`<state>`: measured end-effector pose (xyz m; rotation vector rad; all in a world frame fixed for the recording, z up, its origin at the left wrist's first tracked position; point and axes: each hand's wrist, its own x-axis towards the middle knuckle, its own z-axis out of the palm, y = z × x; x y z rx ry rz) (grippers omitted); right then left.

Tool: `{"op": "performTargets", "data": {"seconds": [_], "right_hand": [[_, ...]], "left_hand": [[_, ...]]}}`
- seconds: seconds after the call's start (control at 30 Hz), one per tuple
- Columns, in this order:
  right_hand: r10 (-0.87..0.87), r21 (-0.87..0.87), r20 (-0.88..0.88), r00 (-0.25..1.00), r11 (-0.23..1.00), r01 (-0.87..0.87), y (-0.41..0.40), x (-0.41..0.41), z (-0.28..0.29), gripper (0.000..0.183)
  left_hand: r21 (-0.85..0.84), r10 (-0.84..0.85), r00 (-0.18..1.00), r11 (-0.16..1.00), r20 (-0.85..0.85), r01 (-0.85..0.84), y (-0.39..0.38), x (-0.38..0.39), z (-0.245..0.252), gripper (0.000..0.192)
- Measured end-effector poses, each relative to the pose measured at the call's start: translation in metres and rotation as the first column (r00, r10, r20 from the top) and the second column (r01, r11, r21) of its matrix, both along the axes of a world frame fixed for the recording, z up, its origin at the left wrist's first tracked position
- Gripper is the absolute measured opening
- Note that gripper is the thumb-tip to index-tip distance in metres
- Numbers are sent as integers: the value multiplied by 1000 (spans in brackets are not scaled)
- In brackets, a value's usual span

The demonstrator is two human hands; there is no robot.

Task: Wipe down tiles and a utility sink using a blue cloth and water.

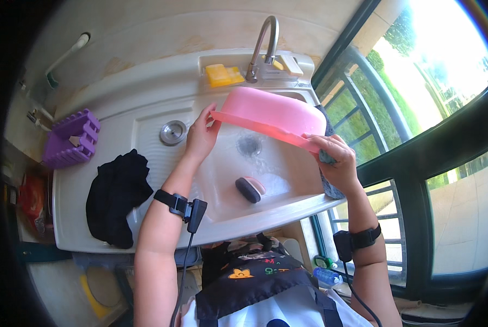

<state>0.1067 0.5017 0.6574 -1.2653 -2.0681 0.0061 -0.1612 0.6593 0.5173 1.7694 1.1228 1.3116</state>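
Observation:
A pink plastic basin is tipped on its side over the sink, its underside facing up and away from me. My left hand grips the left end of its rim. At the right end, the rim is in my right hand, with a small grey-green item under the fingers that I cannot identify. Below, a scrub brush with dark bristles and a pinkish back lies on the sink floor. Suds and water surround the drain.
Black fabric lies on the ribbed drainboard near a metal sink strainer. A purple plastic basket stands far left. Behind the sink are a faucet and yellow sponges. Dark grey cloth drapes over the right edge beside the window.

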Motion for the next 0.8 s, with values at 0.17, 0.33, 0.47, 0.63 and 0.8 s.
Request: {"op": "performTargets", "data": {"seconds": [0.17, 0.33, 0.47, 0.63, 0.8], "right_hand": [[-4, -92, -106, 994, 996, -6, 1, -9, -9, 40], [-224, -386, -450, 865, 922, 38, 4, 0, -24, 44], [-385, -513, -763, 519, 849, -125, 5, 0, -36, 57], [-509, -551, -832, 222, 806, -217, 9, 17, -68, 64], [-465, -414, -885, 30, 756, -507, 28, 26, -114, 59]], "left_hand": [[-13, 49, 998, 999, -37, -49, -3, -23, -8, 40], [-105, 65, 997, 993, 35, -61, -20, -33, 9, 53], [-193, 72, 997, 978, -14, -73, -29, -47, -15, 64], [-734, -26, 943, 621, 332, 275, -70, -36, -1, 79], [-653, -91, 864, 617, 496, 440, -104, -4, -2, 83]]}}
